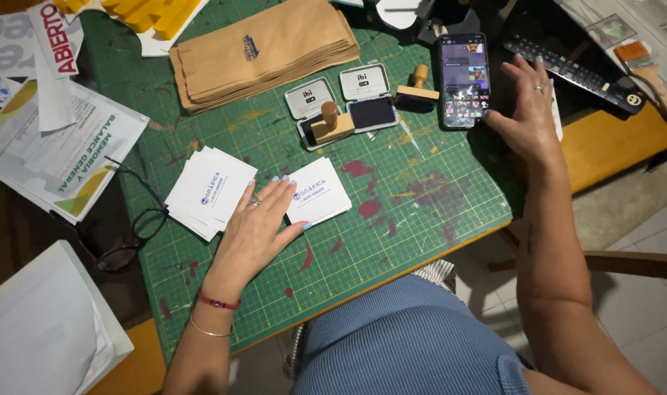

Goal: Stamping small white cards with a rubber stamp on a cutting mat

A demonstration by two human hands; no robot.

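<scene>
Two stacks of small white printed cards lie on the green cutting mat (392,219), and the left hand (260,227) rests flat between them, fingers spread and closed on nothing. The fanned stack (209,192) sits at about ten o'clock from that hand, just beside it. The neater stack (320,190) sits at about two o'clock, touching the fingertips, its long axis running from eight o'clock to two o'clock. The left hand is by far the nearer to both stacks.

Up at the mat's far edge, the right hand (527,110) hovers open, fingers apart, with its thumb side against a phone (464,79) that lies lengthwise toward twelve o'clock, screen lit. It grips nothing.

Between the hands, at twelve o'clock from the cards, two open ink pads (372,99) sit side by side. One wooden stamp (331,124) stands on the left pad, another (418,88) beside the phone. Brown paper bags (264,51) lie stacked beyond, and black eyeglasses (125,249) rest at nine o'clock.
</scene>
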